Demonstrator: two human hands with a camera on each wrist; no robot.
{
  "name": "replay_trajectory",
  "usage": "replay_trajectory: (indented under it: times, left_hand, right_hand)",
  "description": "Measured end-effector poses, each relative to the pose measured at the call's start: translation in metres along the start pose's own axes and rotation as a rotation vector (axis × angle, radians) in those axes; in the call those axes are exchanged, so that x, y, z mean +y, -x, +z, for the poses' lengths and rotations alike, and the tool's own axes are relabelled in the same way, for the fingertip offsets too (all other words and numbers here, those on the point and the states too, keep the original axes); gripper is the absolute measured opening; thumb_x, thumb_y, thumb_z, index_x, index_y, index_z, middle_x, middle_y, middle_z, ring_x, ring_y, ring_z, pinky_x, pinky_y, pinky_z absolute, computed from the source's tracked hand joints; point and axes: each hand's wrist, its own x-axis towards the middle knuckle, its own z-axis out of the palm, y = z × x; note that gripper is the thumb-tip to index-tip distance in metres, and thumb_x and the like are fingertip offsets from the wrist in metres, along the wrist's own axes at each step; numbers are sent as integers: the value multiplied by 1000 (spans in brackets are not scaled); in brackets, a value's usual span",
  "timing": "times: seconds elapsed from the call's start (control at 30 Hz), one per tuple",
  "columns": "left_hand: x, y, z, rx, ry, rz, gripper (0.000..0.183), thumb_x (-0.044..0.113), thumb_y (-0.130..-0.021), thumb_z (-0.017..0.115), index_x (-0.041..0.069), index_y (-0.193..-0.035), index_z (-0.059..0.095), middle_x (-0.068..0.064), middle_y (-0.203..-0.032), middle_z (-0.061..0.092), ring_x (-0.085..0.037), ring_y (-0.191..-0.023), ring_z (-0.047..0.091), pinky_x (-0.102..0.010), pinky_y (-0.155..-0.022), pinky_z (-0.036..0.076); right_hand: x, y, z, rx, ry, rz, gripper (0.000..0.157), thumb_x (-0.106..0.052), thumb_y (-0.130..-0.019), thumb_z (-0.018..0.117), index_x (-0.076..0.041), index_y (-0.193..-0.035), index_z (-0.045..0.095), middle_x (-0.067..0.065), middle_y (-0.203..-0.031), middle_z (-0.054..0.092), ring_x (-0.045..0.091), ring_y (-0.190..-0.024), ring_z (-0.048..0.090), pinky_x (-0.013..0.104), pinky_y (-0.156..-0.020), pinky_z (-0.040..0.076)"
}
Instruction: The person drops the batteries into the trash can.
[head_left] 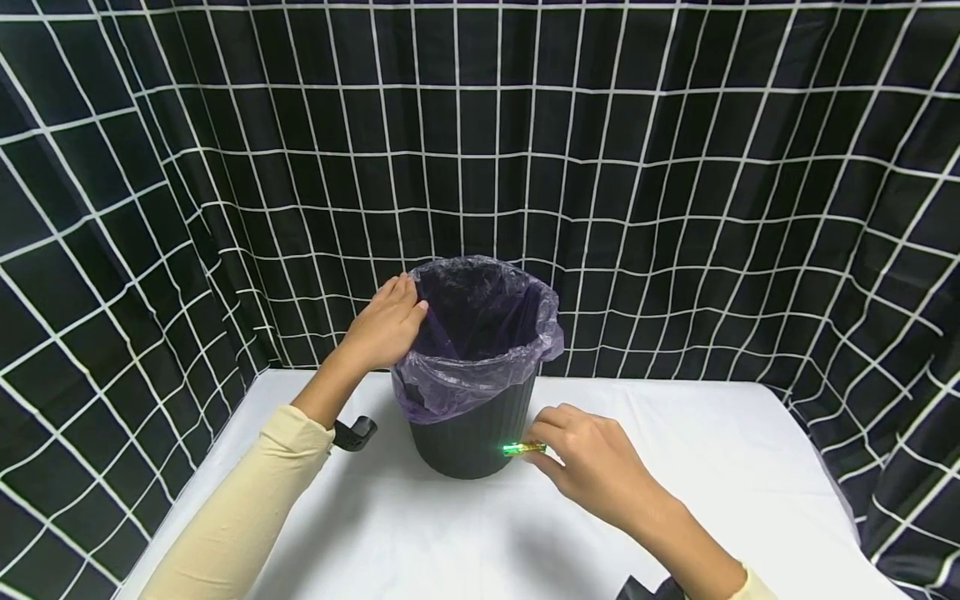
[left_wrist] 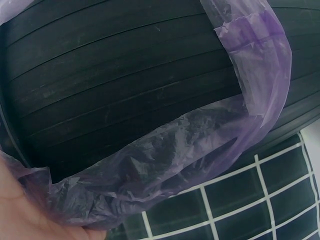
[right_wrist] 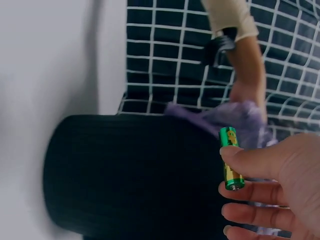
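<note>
A dark ribbed trash can stands upright on the white table, lined with a thin purple plastic bag folded over its rim. My left hand holds the can's left rim over the bag; part of that hand shows at the lower left of the left wrist view. With my right hand I pinch a green and gold battery between thumb and fingers. This hand is outside the can, to the right of its lower wall and below the rim. The can's bottom inside cannot be made out.
A white cloth covers the table. Black curtains with a white grid hang behind and on both sides. A black wrist mount sticks out from the left sleeve, beside the can.
</note>
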Motion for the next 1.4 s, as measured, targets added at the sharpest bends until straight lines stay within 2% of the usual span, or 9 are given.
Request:
replay_trajectory:
  times: [0.33,0.6,0.83,1.1,1.4]
  left_hand:
    - [2,0,-1,-2,-3,3,62,29,-110,23,-13,-155,19,-26,-165,14,-34,-156,6,-40,-127,5]
    - [0,0,0,6,-17,19,61,28,-110,23,-15,-154,20,-27,-164,16,-35,-155,7,-40,-127,5]
    - [0,0,0,-2,-26,18,61,28,-110,23,-14,-154,20,-28,-164,16,-35,-155,7,-40,-127,5]
    - [0,-1,-3,-7,-28,13,61,29,-110,23,-13,-154,21,-26,-165,15,-34,-156,7,-40,-127,5]
    - [1,-2,-1,-10,-47,15,60,28,-110,23,-14,-154,21,-27,-164,16,-34,-155,7,-39,-127,4]
  right_hand:
    - [-14,-21,-33,103,-19,-112,21,-11,-76,88,-19,-92,77,-13,-87,68,7,-81,66,25,-60,55]
    - [-15,-41,-50,122,-16,-135,15,-13,-80,87,-15,-92,77,-9,-90,70,9,-80,65,25,-59,54]
    - [-8,-55,-56,155,5,-157,19,-10,-77,89,-14,-92,78,-8,-91,71,11,-81,67,29,-59,56]
    - [3,-74,-61,153,33,-168,17,-10,-77,88,-12,-91,78,-5,-87,70,11,-77,63,24,-52,49]
    - [17,-96,-52,118,21,-140,13,-14,-81,87,-13,-91,79,-5,-89,71,11,-74,62,25,-50,46]
